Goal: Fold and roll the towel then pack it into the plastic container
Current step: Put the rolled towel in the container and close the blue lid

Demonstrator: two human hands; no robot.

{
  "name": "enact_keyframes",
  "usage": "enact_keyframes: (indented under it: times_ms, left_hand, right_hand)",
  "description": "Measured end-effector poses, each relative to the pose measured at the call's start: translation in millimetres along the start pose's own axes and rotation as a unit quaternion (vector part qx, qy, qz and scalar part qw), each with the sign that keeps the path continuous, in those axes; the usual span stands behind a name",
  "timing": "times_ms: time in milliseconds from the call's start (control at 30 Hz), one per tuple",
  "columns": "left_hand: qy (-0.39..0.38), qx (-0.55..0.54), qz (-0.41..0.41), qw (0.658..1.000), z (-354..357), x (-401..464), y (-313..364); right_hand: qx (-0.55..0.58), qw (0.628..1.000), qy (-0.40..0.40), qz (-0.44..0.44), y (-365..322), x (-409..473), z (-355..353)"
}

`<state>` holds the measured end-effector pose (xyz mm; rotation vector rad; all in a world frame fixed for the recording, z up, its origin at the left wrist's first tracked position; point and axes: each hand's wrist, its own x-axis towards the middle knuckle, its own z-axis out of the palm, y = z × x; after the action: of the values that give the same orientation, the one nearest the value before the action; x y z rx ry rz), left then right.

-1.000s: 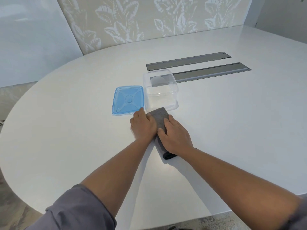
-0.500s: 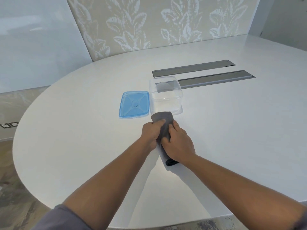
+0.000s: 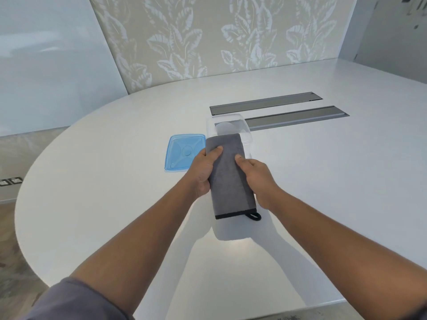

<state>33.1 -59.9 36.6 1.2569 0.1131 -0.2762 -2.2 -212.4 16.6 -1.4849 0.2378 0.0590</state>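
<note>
- The towel (image 3: 228, 174), grey with a black hem and a hanging loop at its near end, is seen at the centre of the frame as a long narrow band held up off the table (image 3: 92, 181); a shadow is cast on the surface beneath it.
- The folding is judged to be done — the cloth is already narrowed to a strip — but no rolled end can be made out, so rolling and packing are judged to be left.
- The band is gripped at its two long edges: the left hand (image 3: 203, 172) is curled round the left edge with the thumb laid on the top face, and the right hand (image 3: 256, 174) is curled round the right edge, its thumb also on top. The remaining fingers of both hands are hidden under the cloth.
- The far end of the towel is seen in front of the plastic container (image 3: 245, 128), overlapping its near wall in the picture; whether the two touch cannot be told.
- The container stands open just above centre, and its blue lid (image 3: 180, 153) lies flat on the table just left of it — beside the left hand's knuckles.
- Two grey slots (image 3: 288, 109) are set into the table at upper right, behind the container.
</note>
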Motion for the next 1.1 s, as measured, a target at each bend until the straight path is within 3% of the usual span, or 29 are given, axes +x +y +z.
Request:
enact_keyframes:
  times_ms: [267, 500, 667, 867, 1100]
  left_hand:
    - [-0.026, 0.012, 0.04, 0.999, 2, 5, 31]
    - [-0.083, 0.106, 0.03, 0.99, -8, 21, 40]
    - [-0.077, 0.121, 0.088, 0.986, -2, 45, 65]
    - [-0.051, 0.161, 0.178, 0.969, 14, 79, 110]
    - [-0.031, 0.194, 0.178, 0.964, 18, 124, 116]
  right_hand:
    - [0.052, 0.994, -0.092, 0.006, -32, 15, -7]
    - [0.115, 0.99, -0.069, -0.05, -70, 35, -2]
    - [0.127, 0.984, -0.083, -0.09, -99, 60, 3]
    - [0.074, 0.98, -0.058, -0.176, -136, 107, 7]
    - [0.027, 0.979, -0.043, -0.199, -138, 164, 0]
